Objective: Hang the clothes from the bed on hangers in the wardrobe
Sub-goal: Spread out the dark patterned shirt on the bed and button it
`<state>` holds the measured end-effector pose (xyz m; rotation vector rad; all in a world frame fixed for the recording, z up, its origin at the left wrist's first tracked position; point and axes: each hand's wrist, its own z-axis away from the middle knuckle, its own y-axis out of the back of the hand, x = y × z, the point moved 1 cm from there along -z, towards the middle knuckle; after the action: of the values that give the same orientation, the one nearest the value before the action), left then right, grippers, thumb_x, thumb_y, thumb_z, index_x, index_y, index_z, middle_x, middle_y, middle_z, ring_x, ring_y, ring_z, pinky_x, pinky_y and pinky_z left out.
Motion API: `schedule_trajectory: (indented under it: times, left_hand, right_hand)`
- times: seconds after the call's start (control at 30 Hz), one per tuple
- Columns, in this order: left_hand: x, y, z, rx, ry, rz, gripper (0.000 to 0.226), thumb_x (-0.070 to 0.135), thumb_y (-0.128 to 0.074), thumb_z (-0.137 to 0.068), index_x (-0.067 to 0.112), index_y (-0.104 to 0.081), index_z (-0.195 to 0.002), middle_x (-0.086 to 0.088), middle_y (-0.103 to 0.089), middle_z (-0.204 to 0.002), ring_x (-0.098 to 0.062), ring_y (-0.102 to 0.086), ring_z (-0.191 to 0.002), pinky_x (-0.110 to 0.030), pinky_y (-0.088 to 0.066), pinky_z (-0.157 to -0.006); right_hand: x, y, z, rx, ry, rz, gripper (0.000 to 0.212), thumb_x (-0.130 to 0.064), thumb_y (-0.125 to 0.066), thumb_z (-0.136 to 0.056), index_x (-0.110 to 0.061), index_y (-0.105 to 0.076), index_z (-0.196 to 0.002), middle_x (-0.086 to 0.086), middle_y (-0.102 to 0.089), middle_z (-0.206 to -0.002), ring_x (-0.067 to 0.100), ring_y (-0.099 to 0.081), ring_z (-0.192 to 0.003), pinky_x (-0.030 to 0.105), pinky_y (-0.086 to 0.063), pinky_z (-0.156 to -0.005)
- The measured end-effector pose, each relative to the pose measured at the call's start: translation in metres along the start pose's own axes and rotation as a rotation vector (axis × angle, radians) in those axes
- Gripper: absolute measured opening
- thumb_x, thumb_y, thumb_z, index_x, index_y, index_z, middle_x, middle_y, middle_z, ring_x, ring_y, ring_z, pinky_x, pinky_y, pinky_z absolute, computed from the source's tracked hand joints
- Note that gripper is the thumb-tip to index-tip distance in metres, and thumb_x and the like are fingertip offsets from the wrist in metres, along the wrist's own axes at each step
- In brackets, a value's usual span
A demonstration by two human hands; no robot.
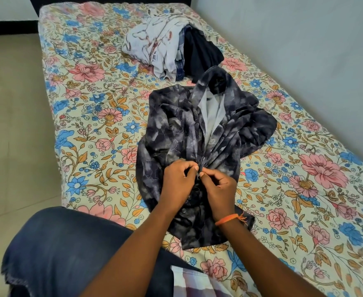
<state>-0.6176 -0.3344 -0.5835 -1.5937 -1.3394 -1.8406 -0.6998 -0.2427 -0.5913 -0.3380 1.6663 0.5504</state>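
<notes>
Shirt [197,133], dark with a pale cloudy floral print, lies spread face up on the bed [86,116], collar toward the far end and hem toward the person. Its upper front is open, showing a light inner lining. Both hands meet at the placket around mid-chest: the left hand [177,179] pinches the fabric edge between thumb and curled fingers, and the right hand [218,185] pinches the opposite edge just beside it, fingertips nearly touching. Dark buttons show below the hands. An orange thread bracelet [229,218] circles the right wrist. Beyond the collar sits a heap of clothes [167,48], white patterned, checked and navy pieces together. The floral bedsheet [304,168] covers the mattress. A denim-clad knee [69,243] rests at the bed's near edge.
</notes>
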Motion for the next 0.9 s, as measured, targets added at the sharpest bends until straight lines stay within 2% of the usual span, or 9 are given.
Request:
schedule_trajectory:
  times: [0.2,0.3,0.4,0.5,0.57,0.7,0.83,0.9]
  left_hand:
    - [0.0013,-0.0006,0.0005,0.023,-0.011,-0.017,0.017,0.015,-0.062,-0.094,0.01,-0.076,-0.101,0.0,-0.069,-0.088,-0.006,-0.061,-0.079,-0.006,-0.042,-0.07]
    - [0.0002,-0.0014,0.0001,0.014,-0.008,-0.02,0.017,0.016,-0.061,-0.095,0.011,-0.077,-0.099,-0.001,-0.068,-0.083,-0.009,-0.062,-0.076,-0.016,-0.047,-0.069]
    - [0.0021,-0.0014,0.0001,0.014,0.019,-0.001,0.018,0.023,-0.062,-0.094,0.015,-0.079,-0.094,-0.001,-0.068,-0.081,-0.011,-0.062,-0.074,-0.026,-0.049,-0.07]
    - [0.0077,0.0013,0.0015,0.004,0.048,0.044,0.022,0.036,-0.071,-0.088,0.015,-0.078,-0.09,0.003,-0.067,-0.076,-0.006,-0.061,-0.069,-0.014,-0.045,-0.062]
    - [0.0071,0.0031,0.0006,-0.007,0.063,0.062,0.028,0.04,-0.075,-0.084,0.015,-0.078,-0.096,0.006,-0.069,-0.079,-0.001,-0.062,-0.072,-0.009,-0.044,-0.063]
    - [0.0038,0.0052,-0.0019,-0.018,0.038,0.048,0.017,0.03,-0.069,-0.09,0.018,-0.079,-0.095,0.007,-0.063,-0.068,-0.004,-0.056,-0.063,-0.015,-0.041,-0.061]
    - [0.0003,0.0021,-0.0041,-0.014,-0.009,-0.031,0.019,0.018,-0.062,-0.092,0.015,-0.078,-0.083,0.003,-0.07,-0.079,-0.007,-0.062,-0.074,-0.026,-0.049,-0.07]
    - [0.0003,0.0,-0.0057,-0.024,0.003,-0.072,0.019,0.017,-0.06,-0.093,0.013,-0.075,-0.081,0.002,-0.069,-0.084,-0.007,-0.062,-0.076,-0.027,-0.05,-0.071]
  right_hand:
    - [-0.0012,-0.0009,-0.0073,-0.004,-0.068,-0.075,0.028,0.006,-0.072,-0.082,-0.023,-0.076,-0.082,-0.009,-0.075,-0.079,0.006,-0.071,-0.081,0.016,-0.052,-0.074]
    - [0.0006,0.0003,-0.0071,-0.011,-0.056,-0.058,0.032,0.009,-0.067,-0.083,-0.022,-0.077,-0.083,-0.007,-0.076,-0.082,0.007,-0.071,-0.084,0.018,-0.053,-0.076]
    - [0.0005,0.0007,-0.0042,-0.015,0.002,-0.003,0.027,0.011,-0.064,-0.084,-0.012,-0.077,-0.089,0.001,-0.074,-0.084,0.003,-0.069,-0.082,0.015,-0.052,-0.075]
    - [0.0006,-0.0018,-0.0008,-0.037,0.105,0.09,0.019,0.002,-0.06,-0.082,-0.004,-0.078,-0.086,0.005,-0.072,-0.081,0.003,-0.066,-0.076,0.016,-0.051,-0.071]
    - [0.0019,-0.0026,0.0004,-0.041,0.13,0.118,0.023,-0.004,-0.055,-0.08,-0.001,-0.078,-0.083,0.006,-0.071,-0.08,0.006,-0.065,-0.076,0.017,-0.051,-0.07]
    - [0.0036,-0.0005,0.0011,-0.049,0.102,0.119,0.03,-0.005,-0.053,-0.079,-0.002,-0.078,-0.096,0.002,-0.072,-0.087,0.001,-0.065,-0.082,0.016,-0.05,-0.078]
    - [0.004,-0.0005,0.0018,-0.073,0.116,0.118,0.03,-0.003,-0.055,-0.081,-0.004,-0.076,-0.102,0.003,-0.073,-0.092,-0.001,-0.066,-0.087,0.014,-0.05,-0.081]
    - [0.0033,-0.0002,0.0018,-0.064,0.115,0.105,0.024,0.001,-0.062,-0.084,-0.006,-0.077,-0.102,0.003,-0.074,-0.092,0.001,-0.067,-0.087,0.015,-0.051,-0.08]
